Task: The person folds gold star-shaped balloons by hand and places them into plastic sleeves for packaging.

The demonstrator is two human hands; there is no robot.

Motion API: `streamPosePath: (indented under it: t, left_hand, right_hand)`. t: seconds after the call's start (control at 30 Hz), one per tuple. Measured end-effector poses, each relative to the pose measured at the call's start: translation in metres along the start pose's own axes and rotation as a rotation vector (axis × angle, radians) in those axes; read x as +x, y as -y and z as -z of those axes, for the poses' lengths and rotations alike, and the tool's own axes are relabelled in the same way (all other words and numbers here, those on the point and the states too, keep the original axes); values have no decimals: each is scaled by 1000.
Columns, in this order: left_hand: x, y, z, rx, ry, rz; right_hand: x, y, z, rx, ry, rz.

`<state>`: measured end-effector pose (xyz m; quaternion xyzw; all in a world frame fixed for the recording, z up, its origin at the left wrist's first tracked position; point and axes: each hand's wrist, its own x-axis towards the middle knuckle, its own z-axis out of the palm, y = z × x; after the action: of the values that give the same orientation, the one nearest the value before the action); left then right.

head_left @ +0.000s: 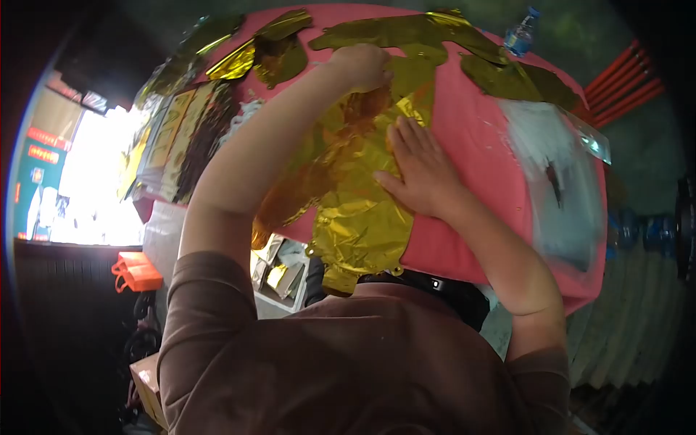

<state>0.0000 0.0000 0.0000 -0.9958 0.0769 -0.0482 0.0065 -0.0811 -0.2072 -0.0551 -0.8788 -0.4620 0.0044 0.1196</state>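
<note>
A flat, uninflated gold foil balloon point(362, 217) with small holed tabs lies creased across the pink-covered table and hangs over its near edge. My left hand point(360, 69) reaches to the far part of this foil; its fingers are curled down against it, and their tips are hidden. Lower on the balloon, my right hand point(422, 170) lies flat with fingers stretched out, pressing the right edge of the foil. Orange-tinted reflections cover the part beneath my left forearm. More flat gold foil balloons point(377, 32) lie along the far side.
Clear plastic bags point(558, 188) lie on the pink tablecloth point(471, 239) at the right. A water bottle point(521, 32) stands at the far edge. Stacked packets point(177, 138) fill the left side. Below are an orange bag point(136, 272) and an open box point(279, 279).
</note>
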Motion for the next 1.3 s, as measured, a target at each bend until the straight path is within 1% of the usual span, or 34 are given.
streamPosePath:
  t: [0.07, 0.1, 0.17, 0.2, 0.27, 0.3, 0.37, 0.4, 0.47, 0.5, 0.57, 0.7, 0.77, 0.8, 0.87, 0.9, 0.97, 1.1, 1.17, 1.3]
  left_hand:
    - [-26, 9, 12, -14, 262, 125]
    - [-54, 21, 17, 17, 262, 138]
    - [-90, 31, 12, -78, 177, 159]
    - [-107, 32, 7, -82, 179, 169]
    - [-130, 35, 0, -15, -16, 165]
    - [-134, 36, -4, -18, -14, 174]
    - [-142, 40, -8, -185, -6, 269]
    - [-143, 41, -7, -186, -7, 280]
    - [-140, 44, -1, -319, 124, 322]
    - [-139, 49, 0, -318, 120, 326]
    - [-135, 53, 2, -426, 266, 348]
    - [-140, 54, 4, -418, 273, 293]
    - [-144, 51, 3, -410, 190, 381]
    - [-148, 49, 3, -407, 191, 381]
    - [-158, 41, 2, -445, 64, 395]
    - [-162, 38, 3, -443, 64, 395]
    - [-172, 33, 9, -490, 44, 454]
    - [-198, 26, 28, -480, 35, 403]
    - [-205, 23, 44, -599, 137, 446]
    - [-207, -7, 84, -612, 166, 477]
  right_hand:
    - [2, -7, 2, -36, -43, 6]
    - [3, 5, -4, -19, -68, 21]
    - [2, 4, -2, -35, -49, 4]
    - [0, 3, -2, -34, -43, 13]
    - [2, 2, -3, -31, -38, -2]
    - [2, 2, -2, -30, -32, 6]
    - [2, 2, -2, -44, -25, -6]
    - [2, 3, -2, -44, -21, 4]
    - [2, 3, -1, -51, -4, -15]
    - [3, 4, -1, -53, -5, -9]
    - [3, 3, -2, -60, -3, -18]
    - [2, 0, -5, -59, -20, -17]
    - [2, 0, -5, -55, -29, -10]
    - [3, 0, -5, -53, -32, -10]
    - [3, 0, -6, -48, -40, -9]
    - [3, 0, -6, -47, -41, -10]
    - [3, -1, -7, -41, -46, -9]
    - [2, 0, -6, -24, -51, -22]
    - [2, 0, -6, -5, -55, -13]
    - [0, 2, -4, 13, -52, -7]
